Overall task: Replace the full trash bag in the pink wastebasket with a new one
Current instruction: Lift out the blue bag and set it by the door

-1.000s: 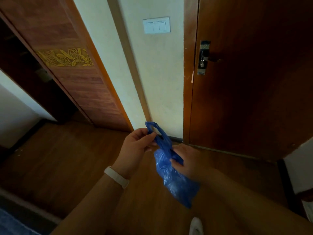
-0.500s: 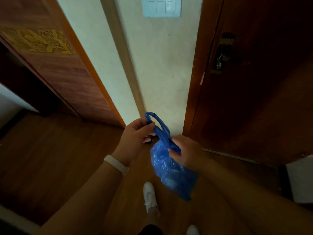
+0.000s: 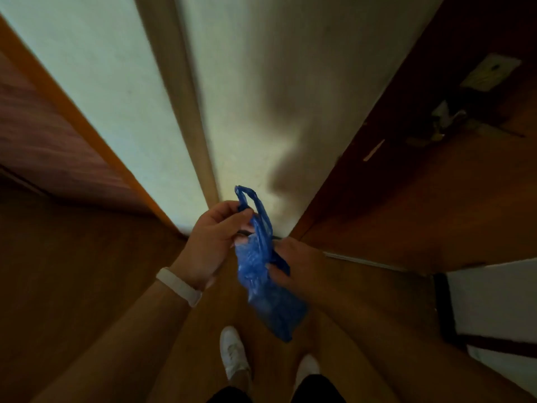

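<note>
A crumpled blue plastic bag (image 3: 261, 280) hangs in front of me between both hands. My left hand (image 3: 215, 242), with a white band on its wrist, pinches one looped handle of the bag near the top. My right hand (image 3: 293, 263) grips the other handle and the bag's upper edge lower down. The bag's body dangles below my hands, blurred. No pink wastebasket is in view.
A pale wall (image 3: 247, 97) stands straight ahead, close. To the right is a dark wooden door (image 3: 421, 184) with a metal handle (image 3: 447, 123). A wooden cabinet panel (image 3: 43, 135) is at the left. My white shoes (image 3: 232, 353) stand on the wood floor (image 3: 72, 271).
I have stepped closer to the wall and my view has tilted down; both shoes now show. Both hands still hold the blue bag, which has swung a little.
</note>
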A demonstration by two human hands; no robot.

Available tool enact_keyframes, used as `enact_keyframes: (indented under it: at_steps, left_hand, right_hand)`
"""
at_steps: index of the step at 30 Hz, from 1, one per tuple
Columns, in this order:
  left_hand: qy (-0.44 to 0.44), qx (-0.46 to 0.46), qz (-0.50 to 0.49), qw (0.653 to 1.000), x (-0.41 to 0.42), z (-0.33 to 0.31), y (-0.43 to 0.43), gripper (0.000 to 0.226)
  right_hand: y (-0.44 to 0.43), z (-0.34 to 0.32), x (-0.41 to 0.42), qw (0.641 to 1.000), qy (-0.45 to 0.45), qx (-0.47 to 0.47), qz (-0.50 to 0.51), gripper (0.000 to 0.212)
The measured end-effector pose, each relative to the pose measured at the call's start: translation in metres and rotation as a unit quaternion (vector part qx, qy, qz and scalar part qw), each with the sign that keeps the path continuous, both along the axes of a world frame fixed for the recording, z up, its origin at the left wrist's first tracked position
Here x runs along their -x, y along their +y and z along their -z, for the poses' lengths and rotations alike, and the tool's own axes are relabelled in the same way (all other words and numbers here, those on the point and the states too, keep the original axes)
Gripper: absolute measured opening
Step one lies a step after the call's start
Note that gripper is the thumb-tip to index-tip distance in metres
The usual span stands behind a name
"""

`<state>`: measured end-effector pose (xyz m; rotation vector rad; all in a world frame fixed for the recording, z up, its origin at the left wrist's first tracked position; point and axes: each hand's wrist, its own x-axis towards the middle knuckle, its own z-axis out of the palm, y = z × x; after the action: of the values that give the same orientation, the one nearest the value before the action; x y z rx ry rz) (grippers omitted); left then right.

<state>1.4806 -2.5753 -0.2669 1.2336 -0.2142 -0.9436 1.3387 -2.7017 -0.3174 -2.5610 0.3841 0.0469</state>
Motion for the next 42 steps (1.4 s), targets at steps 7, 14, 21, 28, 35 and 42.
enact_keyframes:
  at_steps: [7, 14, 21, 28, 35, 42]
  left_hand:
    - [0.024, -0.024, -0.012, 0.999, -0.036, 0.099, -0.027, 0.018]
    - [0.071, -0.065, -0.045, 0.994, -0.051, 0.24, -0.046, 0.011]
    - [0.108, -0.128, -0.043, 0.985, -0.044, 0.389, -0.071, 0.016]
    - [0.058, -0.232, 0.02, 0.971, -0.041, 0.493, -0.087, 0.011]
    - [-0.037, -0.355, 0.028, 0.934, -0.059, 0.555, -0.101, 0.012]
    - [-0.145, -0.407, 0.021, 0.902, -0.068, 0.533, -0.107, 0.043]
  right_hand:
    - [-0.03, 0.099, -0.052, 0.999, 0.005, -0.037, -0.013, 0.019]
    - [-0.057, 0.25, -0.074, 0.999, 0.01, -0.027, -0.045, 0.03]
    - [-0.086, 0.409, -0.081, 0.997, 0.049, -0.01, -0.059, 0.035]
    - [-0.12, 0.515, -0.079, 0.991, 0.118, 0.04, -0.057, 0.036]
    - [-0.132, 0.533, -0.072, 0.985, 0.149, 0.038, -0.081, 0.038]
    - [-0.144, 0.486, -0.072, 0.983, 0.136, 0.095, -0.075, 0.041]
